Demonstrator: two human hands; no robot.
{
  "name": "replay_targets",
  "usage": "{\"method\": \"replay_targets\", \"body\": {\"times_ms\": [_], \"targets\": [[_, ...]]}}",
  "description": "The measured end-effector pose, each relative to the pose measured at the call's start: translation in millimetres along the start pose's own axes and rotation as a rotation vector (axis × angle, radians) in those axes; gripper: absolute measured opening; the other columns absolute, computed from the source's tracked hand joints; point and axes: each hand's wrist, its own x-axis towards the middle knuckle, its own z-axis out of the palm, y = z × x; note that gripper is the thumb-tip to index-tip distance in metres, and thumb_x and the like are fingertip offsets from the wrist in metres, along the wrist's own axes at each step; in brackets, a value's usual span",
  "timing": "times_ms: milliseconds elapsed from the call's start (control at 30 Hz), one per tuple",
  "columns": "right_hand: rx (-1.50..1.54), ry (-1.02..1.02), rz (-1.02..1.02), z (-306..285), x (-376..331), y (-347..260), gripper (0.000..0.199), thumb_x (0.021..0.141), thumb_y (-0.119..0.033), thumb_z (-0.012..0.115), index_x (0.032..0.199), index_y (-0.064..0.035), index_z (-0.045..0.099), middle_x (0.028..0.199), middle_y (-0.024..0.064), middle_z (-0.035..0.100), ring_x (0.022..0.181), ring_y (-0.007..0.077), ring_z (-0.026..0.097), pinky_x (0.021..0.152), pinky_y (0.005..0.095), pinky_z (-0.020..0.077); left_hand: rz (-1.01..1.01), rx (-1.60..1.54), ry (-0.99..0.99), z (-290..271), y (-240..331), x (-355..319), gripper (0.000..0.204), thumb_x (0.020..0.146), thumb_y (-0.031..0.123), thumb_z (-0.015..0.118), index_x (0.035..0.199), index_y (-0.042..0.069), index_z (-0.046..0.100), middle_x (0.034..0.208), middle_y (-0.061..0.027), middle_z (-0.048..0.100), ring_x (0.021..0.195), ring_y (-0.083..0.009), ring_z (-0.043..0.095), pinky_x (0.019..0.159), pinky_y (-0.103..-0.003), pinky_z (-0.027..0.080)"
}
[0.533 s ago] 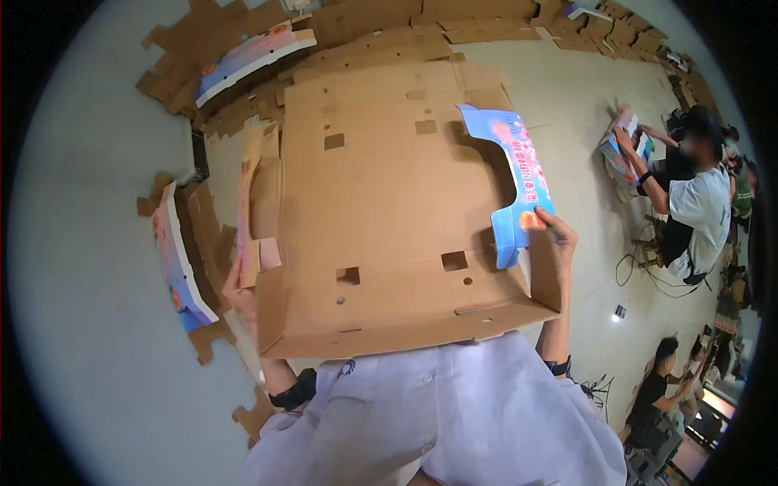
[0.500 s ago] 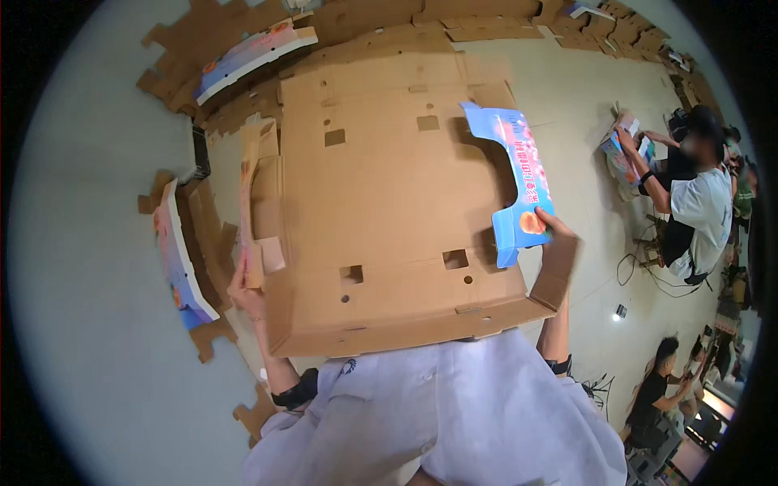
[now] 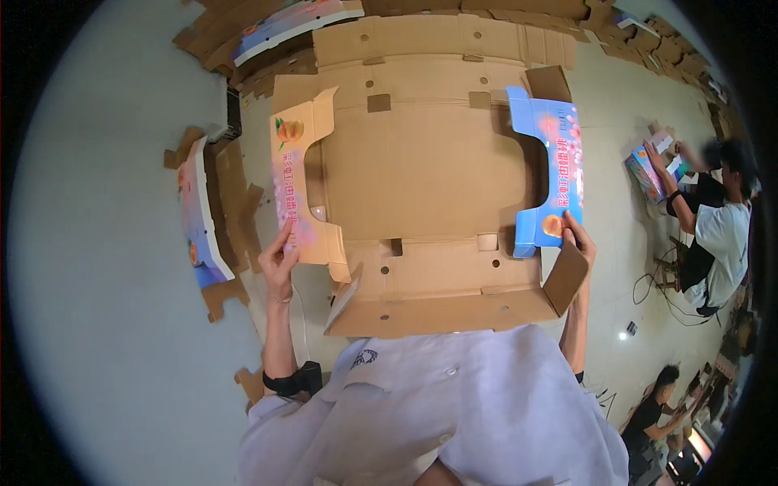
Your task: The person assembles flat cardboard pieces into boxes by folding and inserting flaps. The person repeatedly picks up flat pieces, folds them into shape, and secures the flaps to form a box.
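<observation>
A partly folded brown cardboard box (image 3: 397, 174) stretches out in front of my body, its plain inside facing up. Slots and small round holes run along its far and near panels. On the left its orange printed side panel (image 3: 285, 182) is folded inward, and my left hand (image 3: 279, 266) pinches that panel's near end between thumb and fingers. The blue printed side panel (image 3: 567, 154) is folded over on the right; my right hand (image 3: 579, 240) is closed round its near part, thumb on top. The near edge panel (image 3: 438, 312) stands tilted up close to my shirt.
Flat brown cardboard sheets (image 3: 551, 10) lie along the far side. Printed box pieces (image 3: 198, 211) rest at the left, with another (image 3: 300, 23) at the far left. At the right a seated person (image 3: 717, 235) handles a printed box (image 3: 646, 172). Cables (image 3: 677, 312) lie on the floor.
The orange side panel has swung inward and now lies with its print facing up. The far panels have come down flatter. My left hand has moved up and right along with the box.
</observation>
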Motion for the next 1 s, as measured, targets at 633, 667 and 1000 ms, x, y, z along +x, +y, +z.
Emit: {"method": "replay_targets", "body": {"times_ms": [633,667,1000], "targets": [[0.161,-0.335,0.217,-41.1,32.8,3.3,0.039,0.087,-0.021,0.060,0.117,0.0015,0.049,0.090,0.0126,0.063,0.064,0.0179,0.064,0.055,0.0285,0.0554,-0.371,-0.044,-0.119,-15.2,5.2,35.5,0.041,0.077,0.008,0.069,0.113,-0.004,0.053,0.100,-0.0105,0.064,0.086,-0.0145,0.063,0.079,-0.026,0.050],[0.160,-0.332,0.215,-39.6,33.8,6.0,0.039,0.087,-0.021,0.060,0.117,0.0015,0.049,0.090,0.0126,0.063,0.064,0.0179,0.064,0.055,0.0285,0.0554,-0.368,-0.046,-0.121,-15.1,1.2,37.5,0.041,0.077,0.008,0.069,0.113,-0.004,0.053,0.100,-0.0105,0.064,0.086,-0.0145,0.063,0.079,-0.026,0.050],[0.214,-0.522,-0.013,-55.3,53.3,-0.2,0.048,0.086,-0.042,0.059,0.113,-0.0026,0.056,0.102,0.0024,0.060,0.098,0.0123,0.054,0.087,0.0304,0.0412,-0.312,0.060,-0.397,-54.8,24.7,67.1,0.041,0.086,0.032,0.060,0.112,0.000,0.056,0.097,-0.0027,0.062,0.086,-0.0099,0.059,0.078,-0.024,0.046]]}}
